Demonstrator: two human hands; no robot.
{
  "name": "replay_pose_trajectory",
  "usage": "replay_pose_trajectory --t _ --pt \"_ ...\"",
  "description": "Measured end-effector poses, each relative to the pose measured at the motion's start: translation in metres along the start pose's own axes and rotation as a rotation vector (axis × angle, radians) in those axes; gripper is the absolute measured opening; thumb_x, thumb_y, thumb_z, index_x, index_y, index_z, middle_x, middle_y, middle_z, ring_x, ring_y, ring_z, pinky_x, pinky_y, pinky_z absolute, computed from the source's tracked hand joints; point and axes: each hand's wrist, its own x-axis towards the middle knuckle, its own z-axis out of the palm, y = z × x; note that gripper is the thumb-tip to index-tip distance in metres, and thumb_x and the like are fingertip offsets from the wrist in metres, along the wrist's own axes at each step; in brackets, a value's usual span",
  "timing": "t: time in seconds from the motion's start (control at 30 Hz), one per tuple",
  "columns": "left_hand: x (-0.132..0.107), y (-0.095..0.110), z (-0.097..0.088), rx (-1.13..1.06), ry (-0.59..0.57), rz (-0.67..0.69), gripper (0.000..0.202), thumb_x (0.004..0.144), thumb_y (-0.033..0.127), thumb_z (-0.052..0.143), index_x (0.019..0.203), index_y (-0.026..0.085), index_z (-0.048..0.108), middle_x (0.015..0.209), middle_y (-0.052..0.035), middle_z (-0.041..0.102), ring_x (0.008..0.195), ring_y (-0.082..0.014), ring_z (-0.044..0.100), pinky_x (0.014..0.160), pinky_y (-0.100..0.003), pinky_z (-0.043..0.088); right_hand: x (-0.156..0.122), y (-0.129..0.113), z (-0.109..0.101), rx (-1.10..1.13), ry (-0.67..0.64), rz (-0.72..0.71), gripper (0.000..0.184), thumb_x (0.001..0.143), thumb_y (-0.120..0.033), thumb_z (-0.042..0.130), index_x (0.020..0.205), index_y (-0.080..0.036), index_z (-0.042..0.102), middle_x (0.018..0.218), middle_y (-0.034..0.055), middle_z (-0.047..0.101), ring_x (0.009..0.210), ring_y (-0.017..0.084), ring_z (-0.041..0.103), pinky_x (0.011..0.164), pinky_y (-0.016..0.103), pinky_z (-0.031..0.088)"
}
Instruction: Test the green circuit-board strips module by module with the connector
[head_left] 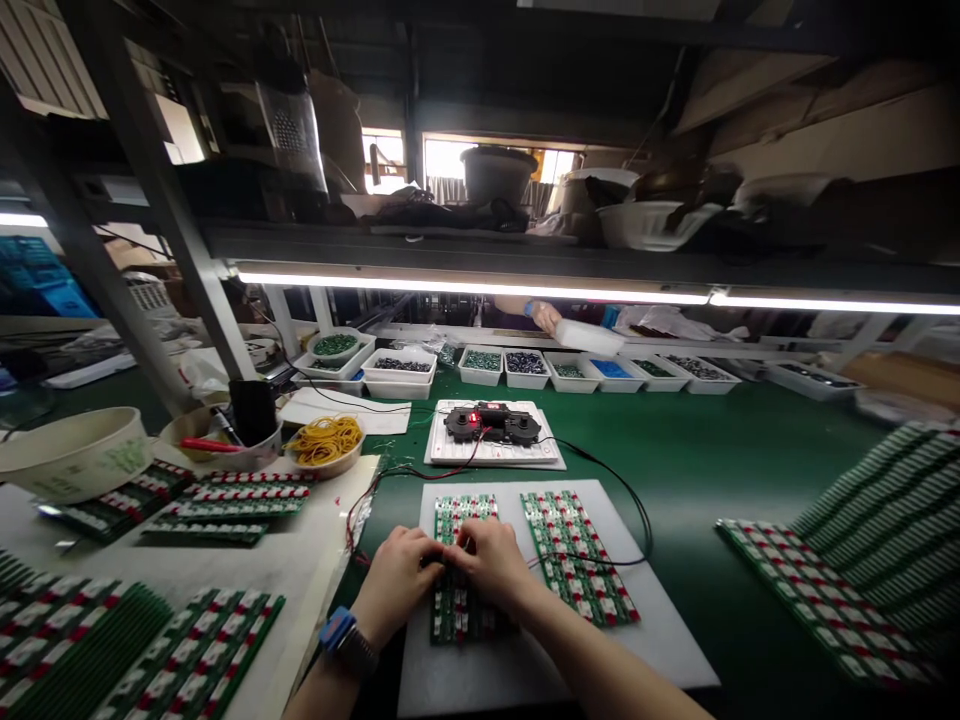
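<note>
Both my hands rest on a green circuit-board panel [457, 600] lying on a white mat [660, 620] in front of me. My left hand [397, 575], with a blue watch on its wrist, is curled shut on the panel's left side. My right hand [491, 560] is closed in a pinch over the panel's middle, where thin red and black wires [600, 560] run; what the fingers hold is hidden. A second panel [577, 555] lies just to the right on the same mat. The wires lead back to a black tester [491, 425] on a white tray.
Stacks of panels lie at left [217, 500] and right [847, 590]. A bowl of yellow rubber bands [326, 442], a black cup [253, 410] and a beige bowl [71, 455] stand at left. White parts bins [525, 367] line the back, where another person's hand [546, 316] reaches.
</note>
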Motion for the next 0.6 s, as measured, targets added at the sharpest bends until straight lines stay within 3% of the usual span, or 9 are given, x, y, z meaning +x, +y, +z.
replay_pose_trajectory --t 0.2,0.6 --pt "-0.0015 -0.0023 0.0031 -0.033 0.021 0.010 0.024 0.081 0.019 0.060 0.098 0.025 0.075 0.094 -0.0036 0.070 0.099 -0.0247 0.056 0.091 -0.036 0.043 -0.0070 0.0073 0.0090 -0.015 0.101 -0.051 0.015 0.089 -0.030 0.066 0.077 -0.020 0.067 0.083 0.0002 0.071 0.085 0.019 0.058 0.077 0.029 0.031" --pt "-0.0028 -0.0054 0.0064 -0.031 0.021 0.020 0.025 0.082 0.019 0.058 0.101 0.024 0.074 0.098 -0.0034 0.070 0.101 -0.0246 0.055 0.094 -0.037 0.042 -0.0082 0.0070 0.0086 0.000 0.105 -0.048 0.013 0.089 -0.028 0.065 0.079 -0.020 0.068 0.085 0.0009 0.072 0.086 0.019 0.058 0.079 0.029 0.032"
